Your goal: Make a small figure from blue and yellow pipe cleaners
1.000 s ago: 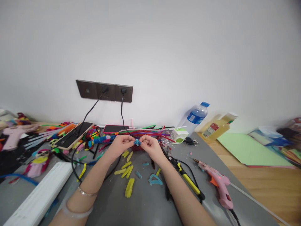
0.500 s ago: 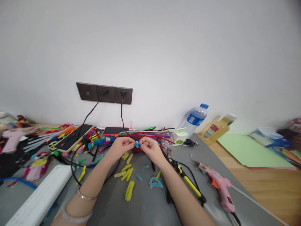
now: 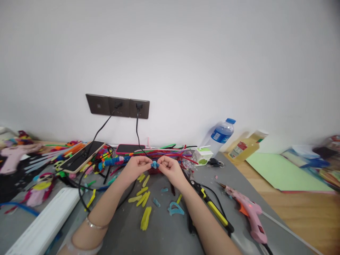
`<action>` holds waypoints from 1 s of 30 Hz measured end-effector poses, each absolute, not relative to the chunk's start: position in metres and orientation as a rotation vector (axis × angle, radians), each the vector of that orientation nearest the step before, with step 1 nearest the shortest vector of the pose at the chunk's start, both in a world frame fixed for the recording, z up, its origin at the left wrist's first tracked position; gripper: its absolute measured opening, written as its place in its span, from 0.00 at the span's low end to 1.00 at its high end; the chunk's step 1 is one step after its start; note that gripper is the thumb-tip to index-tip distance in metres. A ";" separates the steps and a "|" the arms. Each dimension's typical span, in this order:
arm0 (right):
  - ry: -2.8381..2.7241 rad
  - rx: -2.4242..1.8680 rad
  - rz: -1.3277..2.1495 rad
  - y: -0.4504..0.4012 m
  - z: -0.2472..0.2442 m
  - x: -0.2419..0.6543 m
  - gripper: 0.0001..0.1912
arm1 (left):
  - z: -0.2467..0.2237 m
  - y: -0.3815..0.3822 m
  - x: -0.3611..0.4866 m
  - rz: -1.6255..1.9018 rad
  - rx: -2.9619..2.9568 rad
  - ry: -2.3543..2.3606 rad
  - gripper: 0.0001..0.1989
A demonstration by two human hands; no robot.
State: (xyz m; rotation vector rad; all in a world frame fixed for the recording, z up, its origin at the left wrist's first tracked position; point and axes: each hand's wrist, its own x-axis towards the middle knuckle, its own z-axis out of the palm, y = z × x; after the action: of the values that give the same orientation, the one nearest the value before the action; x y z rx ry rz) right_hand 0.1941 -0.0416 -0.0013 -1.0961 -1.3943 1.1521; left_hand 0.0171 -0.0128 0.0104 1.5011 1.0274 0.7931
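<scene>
Between my two hands is a small blue pipe-cleaner piece [image 3: 154,164], darker at its ends and lighter in the middle. My left hand [image 3: 138,166] pinches its left end with thumb and forefinger. The right end sits in the closed fingertips of my right hand [image 3: 169,168]. Both hands are raised just over the grey table [image 3: 127,237]. Below them lie several short yellow pipe-cleaner pieces [image 3: 143,199], a bent light-blue loop [image 3: 175,209] and small light-blue bits [image 3: 156,202].
Right of my forearm are yellow-and-black pliers [image 3: 216,210] and a pink glue gun [image 3: 249,214]. A water bottle [image 3: 220,136], a small carton [image 3: 202,156] and a yellow bottle [image 3: 247,145] stand by the wall. Leftward lie a phone [image 3: 83,156], black cables [image 3: 81,187] and a white power strip [image 3: 47,223].
Both hands keep their pinch on the blue piece, and it has turned slightly between the fingertips. The whole view has shifted a little; nothing else has visibly moved.
</scene>
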 end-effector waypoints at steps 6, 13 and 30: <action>-1.406 -1.092 1.153 -0.042 -0.001 0.194 0.10 | 0.016 -0.016 0.018 0.815 1.465 1.039 0.17; -1.405 -1.069 1.157 -0.041 -0.003 0.195 0.09 | 0.016 -0.016 0.018 0.820 1.451 1.016 0.15; -1.417 -1.094 1.154 -0.041 -0.004 0.195 0.11 | 0.014 -0.016 0.018 0.832 1.446 0.999 0.16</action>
State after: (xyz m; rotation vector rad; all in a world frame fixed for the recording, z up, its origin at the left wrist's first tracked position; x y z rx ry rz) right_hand 0.1951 -0.0406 -0.0042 -1.0944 -1.4174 1.1539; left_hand 0.0175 -0.0160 0.0137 1.4456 0.9989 0.8321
